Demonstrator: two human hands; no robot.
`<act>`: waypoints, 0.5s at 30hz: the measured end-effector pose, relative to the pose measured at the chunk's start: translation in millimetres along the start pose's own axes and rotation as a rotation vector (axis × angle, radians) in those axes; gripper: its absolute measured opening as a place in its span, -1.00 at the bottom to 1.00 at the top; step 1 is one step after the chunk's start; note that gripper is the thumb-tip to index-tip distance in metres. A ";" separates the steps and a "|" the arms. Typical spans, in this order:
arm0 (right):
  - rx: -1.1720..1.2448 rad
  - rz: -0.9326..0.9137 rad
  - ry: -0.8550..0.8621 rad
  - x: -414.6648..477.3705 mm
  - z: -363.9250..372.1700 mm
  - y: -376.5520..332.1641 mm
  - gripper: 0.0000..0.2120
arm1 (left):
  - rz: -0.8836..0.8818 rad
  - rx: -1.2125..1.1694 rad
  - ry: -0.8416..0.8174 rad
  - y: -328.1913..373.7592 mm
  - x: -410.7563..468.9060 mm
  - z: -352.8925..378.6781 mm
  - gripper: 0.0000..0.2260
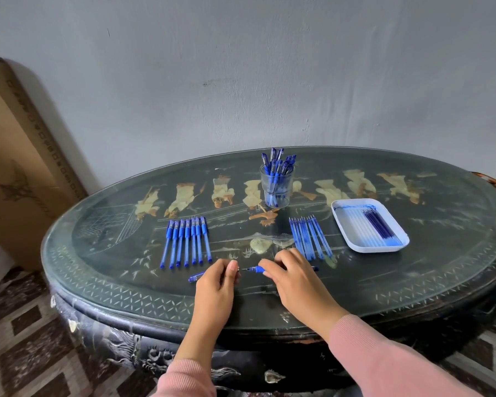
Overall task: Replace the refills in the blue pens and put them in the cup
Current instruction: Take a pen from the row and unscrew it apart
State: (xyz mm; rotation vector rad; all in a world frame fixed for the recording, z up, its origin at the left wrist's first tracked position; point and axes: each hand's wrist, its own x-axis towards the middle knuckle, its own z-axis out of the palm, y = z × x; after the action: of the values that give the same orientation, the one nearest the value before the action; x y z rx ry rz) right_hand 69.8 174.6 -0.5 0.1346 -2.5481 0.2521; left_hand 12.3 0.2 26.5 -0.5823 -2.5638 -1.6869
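Your left hand (216, 277) pinches small silver tip piece (236, 269); right hand (284, 267) pinches blue pen barrel (257, 269), refill point poking out. Keep both coaxial, twist gently. Blue cap (196, 277) beside left hand. Beyond: 7 capped blue pens (186, 242), fresh refills (309, 237), white tray (355, 245), clear cup (276, 186).

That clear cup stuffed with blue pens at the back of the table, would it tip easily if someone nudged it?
Probably fairly easily. The pens stick out well above the clear cup rim and lean to one side, so the weight looks top-heavy. The table top looks glossy, so a low push might slide it rather than topple it.
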 end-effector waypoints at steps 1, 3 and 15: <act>0.005 0.001 0.000 -0.2 0.2 0.3 -0.74 | -0.013 -0.015 0.016 0.7 -0.3 0.2 -0.74; 0.014 0.005 -0.002 -0.4 -0.1 0.3 -0.76 | -0.033 -0.017 0.057 1.5 -0.6 0.9 -0.75; -0.008 0.012 0.029 0.3 -0.8 -1.2 -0.84 | -0.030 0.276 0.198 -12.6 -7.9 -32.9 -0.85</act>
State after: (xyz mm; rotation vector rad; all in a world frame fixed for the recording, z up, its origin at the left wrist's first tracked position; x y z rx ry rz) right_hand 70.1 173.6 0.4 0.1120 -2.5215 0.2471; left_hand 9.6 -35.8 27.4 -0.3445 -2.6042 -1.2894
